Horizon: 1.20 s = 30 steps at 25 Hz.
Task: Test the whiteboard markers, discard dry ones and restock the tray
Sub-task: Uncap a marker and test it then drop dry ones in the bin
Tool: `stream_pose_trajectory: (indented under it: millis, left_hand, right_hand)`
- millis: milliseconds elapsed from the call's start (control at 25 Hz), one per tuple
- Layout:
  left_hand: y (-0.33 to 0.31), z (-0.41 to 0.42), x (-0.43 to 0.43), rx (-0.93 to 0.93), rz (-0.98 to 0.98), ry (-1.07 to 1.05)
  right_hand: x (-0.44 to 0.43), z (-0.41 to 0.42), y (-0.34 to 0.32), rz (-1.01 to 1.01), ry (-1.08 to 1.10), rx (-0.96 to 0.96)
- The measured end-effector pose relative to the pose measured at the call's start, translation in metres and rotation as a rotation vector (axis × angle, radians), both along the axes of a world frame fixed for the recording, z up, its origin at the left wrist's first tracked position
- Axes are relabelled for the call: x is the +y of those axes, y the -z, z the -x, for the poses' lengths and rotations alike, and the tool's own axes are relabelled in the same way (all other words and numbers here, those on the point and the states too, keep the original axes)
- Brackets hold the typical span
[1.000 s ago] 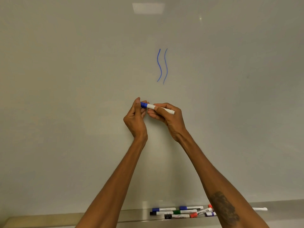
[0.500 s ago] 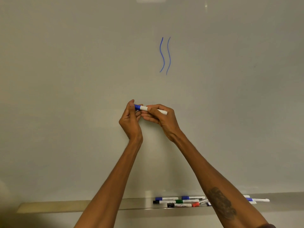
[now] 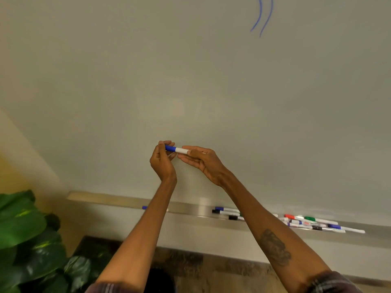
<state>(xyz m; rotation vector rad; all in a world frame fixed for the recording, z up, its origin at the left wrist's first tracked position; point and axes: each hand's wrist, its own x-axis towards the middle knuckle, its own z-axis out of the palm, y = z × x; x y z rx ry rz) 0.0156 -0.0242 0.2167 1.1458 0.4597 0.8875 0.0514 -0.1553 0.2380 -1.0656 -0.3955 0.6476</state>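
**Inspector:** Where is the item under test?

**Assistant:** The blue marker [image 3: 176, 149] is held level in front of the whiteboard [image 3: 190, 81], well above the tray [image 3: 118, 200]. Its blue cap points left and its white barrel points right.

**Inspector:** What are the hands doing?

**Assistant:** The left hand [image 3: 163, 159] is raised with its fingers [image 3: 169, 143] curled round the cap end. The right hand [image 3: 203, 163] pinches the barrel between thumb and fingers [image 3: 186, 159]. The far end of the barrel is hidden inside that hand. I cannot tell whether the cap is fully seated.

**Inspector:** Any marks on the board?

**Assistant:** Two wavy blue lines [image 3: 262, 17] run side by side at the upper right, cut off by the top edge.

**Inspector:** What is in the tray?

**Assistant:** A loose group of markers [image 3: 306, 224] lies at the right, with red, green, blue and black caps. Some overlap one another. A smaller group [image 3: 224, 210] lies just left of the right forearm, which crosses in front of the tray. The blue tip of a single marker [image 3: 144, 207] shows beside the left forearm.

**Inspector:** And the surroundings?

**Assistant:** A green leafy plant [image 3: 25, 229] stands at the lower left. A dark mottled floor [image 3: 190, 265] shows below the wall.
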Motion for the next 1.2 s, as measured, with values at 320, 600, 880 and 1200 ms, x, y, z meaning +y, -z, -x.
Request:
stream_pose_trajectory:
  millis: [320, 600, 880, 1200]
  left_hand:
    - [0.128, 0.081, 0.049, 0.397, 0.013, 0.123]
    - [0.217, 0.149, 0.085, 0.850, 0.065, 0.218]
    - [0.272, 0.219, 0.110, 1.184, -0.023, 0.403]
    - [0.313, 0.235, 0.147, 1.238, 0.030, 0.494]
  right_hand:
    - [0.028, 0.041, 0.122, 0.215, -0.095, 0.147]
    - [0.059, 0.093, 0.222, 0.423, -0.094, 0.375]
    - [0.082, 0.149, 0.304, 1.196, -0.324, -0.190]
    - [0.133, 0.183, 0.318, 1.235, -0.457, -0.250]
